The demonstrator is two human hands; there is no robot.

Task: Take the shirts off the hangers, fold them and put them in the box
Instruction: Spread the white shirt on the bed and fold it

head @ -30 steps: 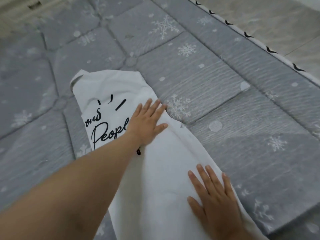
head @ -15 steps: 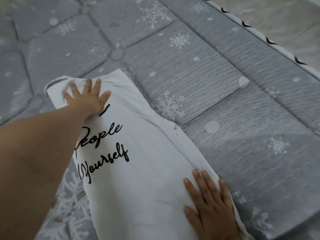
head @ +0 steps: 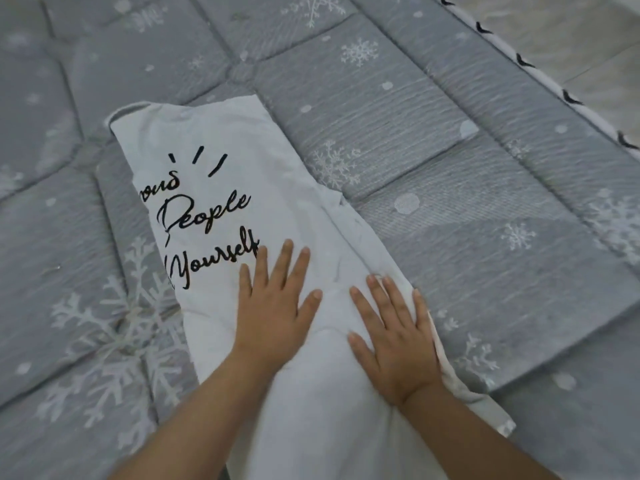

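Observation:
A white shirt point(head: 221, 174) with black script lettering lies on the grey mat, folded lengthwise into a long narrow strip that runs from the upper left toward me. My left hand point(head: 273, 310) lies flat on the cloth just below the lettering, fingers spread. Beside it, my right hand point(head: 394, 337) presses flat on the shirt's right edge. No hanger and no box are in view.
The grey quilted mat point(head: 450, 140) with white snowflake prints covers nearly the whole view. Its white border with black marks point(head: 571, 98) runs diagonally at the upper right, with pale tiled floor point(head: 588, 36) beyond it.
My left hand slid from the shirt's far collar end back down toward me, and now rests next to the right hand. The right hand stayed on the shirt's right edge.

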